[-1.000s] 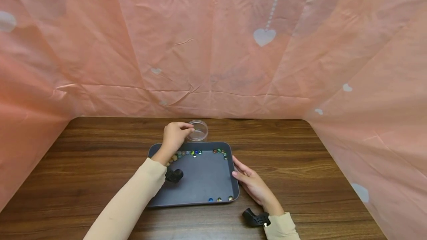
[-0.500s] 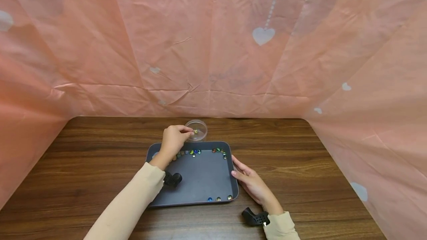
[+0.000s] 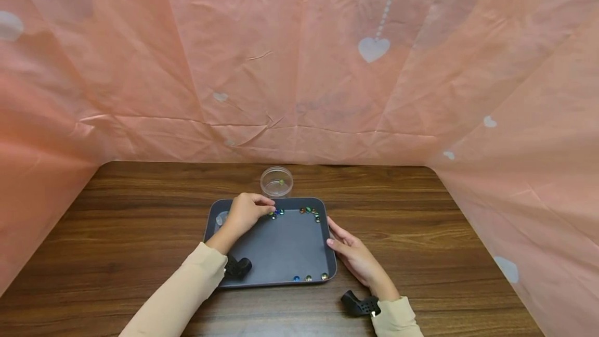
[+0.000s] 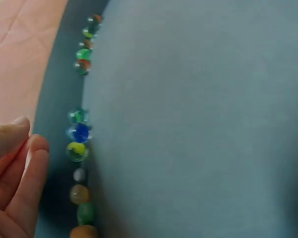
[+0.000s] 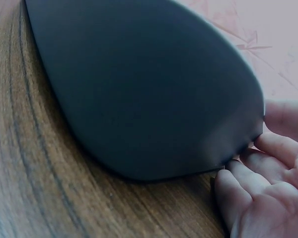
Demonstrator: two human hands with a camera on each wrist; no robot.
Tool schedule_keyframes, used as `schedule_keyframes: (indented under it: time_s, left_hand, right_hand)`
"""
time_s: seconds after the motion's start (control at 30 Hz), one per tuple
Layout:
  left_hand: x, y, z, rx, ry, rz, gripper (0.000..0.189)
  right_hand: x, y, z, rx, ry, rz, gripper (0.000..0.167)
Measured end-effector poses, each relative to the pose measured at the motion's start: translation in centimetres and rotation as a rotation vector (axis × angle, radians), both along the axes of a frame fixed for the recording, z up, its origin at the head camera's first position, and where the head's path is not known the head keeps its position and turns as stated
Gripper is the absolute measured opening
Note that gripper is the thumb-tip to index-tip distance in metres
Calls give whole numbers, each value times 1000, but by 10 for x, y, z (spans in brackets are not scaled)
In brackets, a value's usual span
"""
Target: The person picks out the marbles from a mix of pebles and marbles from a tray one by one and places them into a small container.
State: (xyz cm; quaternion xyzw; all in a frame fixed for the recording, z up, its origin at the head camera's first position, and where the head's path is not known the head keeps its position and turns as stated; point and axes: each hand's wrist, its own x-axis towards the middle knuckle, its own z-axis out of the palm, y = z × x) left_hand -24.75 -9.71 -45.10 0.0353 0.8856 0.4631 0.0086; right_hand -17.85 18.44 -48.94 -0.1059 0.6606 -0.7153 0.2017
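Observation:
In the head view a dark grey tray [image 3: 290, 248] lies on the table, with small balls along its back wall. My left hand [image 3: 248, 213] hovers at that wall beside a yellow-and-green marble [image 4: 77, 150] and a blue marble [image 4: 81, 133]. In the left wrist view its thumb and fingertips nearly meet, with nothing visible between them. My right hand [image 3: 355, 259] holds the tray's right side, thumb at the rim and fingers against the outer wall. Behind the tray stands a clear round container [image 3: 276, 190] with a yellowish-green marble [image 3: 281, 182] inside.
Dull stone-like balls [image 4: 80, 194] continue the row. Several marbles [image 3: 308, 210] sit in the tray's back right corner. A blue marble [image 3: 296, 278] and two others lie along the front wall. A clear piece [image 3: 221, 218] lies at the tray's left. A pink curtain [image 3: 299, 66] surrounds the table.
The left hand held a yellowish marble over the clear container and let it go inside. It has since come back toward the tray's back row. The right hand has stayed put.

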Motion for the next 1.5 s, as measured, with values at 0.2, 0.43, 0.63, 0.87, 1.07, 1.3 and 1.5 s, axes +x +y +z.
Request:
schedule_keyframes:
  time_s: [0.2, 0.43, 0.63, 0.87, 1.07, 1.3, 1.5]
  left_hand:
    - [4, 6, -6, -101, 32, -42, 10]
    - [6, 11, -11, -149, 34, -55, 9]
    - [6, 16, -14, -178, 42, -59, 6]
    - [6, 17, -16, -206, 72, -72, 4]
    - [6, 10, -14, -2, -29, -31, 9]
    - [1, 1, -7, 633, -280, 28, 23]
    - [-3, -2, 2, 814, -328, 35, 27]
  right_hand:
    - [0, -1, 1, 4, -5, -8, 66]
    - [0, -1, 1, 1, 1, -8, 66]
    - [1, -1, 1, 6, 6, -7, 66]
    - [1, -1, 1, 5, 0, -9, 66]
    - [0, 0, 0, 12, -7, -13, 66]
    - [1, 0, 1, 23, -11, -19, 66]
    - [2, 0, 2, 17, -11, -17, 65]
